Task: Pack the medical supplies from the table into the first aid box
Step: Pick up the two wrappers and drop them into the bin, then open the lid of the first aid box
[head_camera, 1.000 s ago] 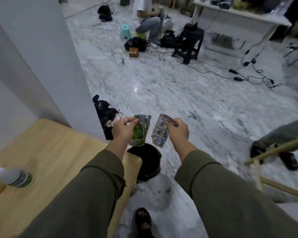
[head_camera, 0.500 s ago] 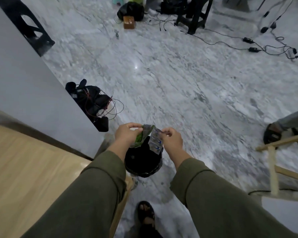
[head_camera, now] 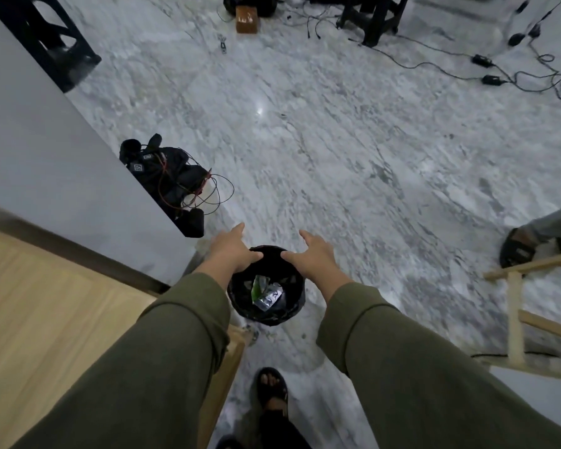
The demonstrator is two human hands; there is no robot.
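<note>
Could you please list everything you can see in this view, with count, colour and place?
bin: one, black, on the floor under the hands
wrappers: two, one green, one silver, inside the bin
table: one, light wood, lower left
bag with wires: one, black, by the wall
small box: one, brown, floor at top
stool: one, black, top right
cables: several, black, floor upper right
wooden frame: one, pale, right edge
other person's foot: one, dark sandal, right edge
own foot: one, black sandal, bottom centre
left hand: open, empty, above the bin
right hand: open, empty, above the bin

Loose olive-green sleeves (head_camera: 162, 367), bare hands (head_camera: 232, 251), black open-toed sandal (head_camera: 271, 385).
</note>
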